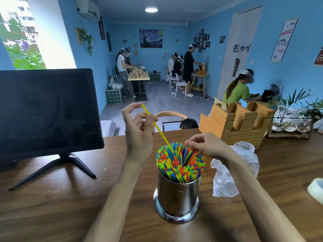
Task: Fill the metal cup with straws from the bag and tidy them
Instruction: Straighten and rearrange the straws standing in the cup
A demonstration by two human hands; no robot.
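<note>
The desk (52, 206) carries everything, and I place each item relative to the metal cup (176, 198), which stands upright on it directly in front of me. The plastic bag (232, 172) lies crumpled on the desk just right of the cup; it looks flat and, as far as I can see, holds no straws, so I judge the filling nearly done, with tidying and one insertion left. The cup is packed with coloured straws (181, 165), their long axes roughly vertical and open ends upward, fanning slightly outward at the rim. My left hand (138, 130), above and left of the cup, pinches a single yellow straw (157, 128) between thumb and fingers; its long axis slants from upper left down to the right, lower end entering the bundle. My right hand (206, 145), over the cup's far right rim, has its fingertips curled onto the straw tops, seemingly pinching a few.
</note>
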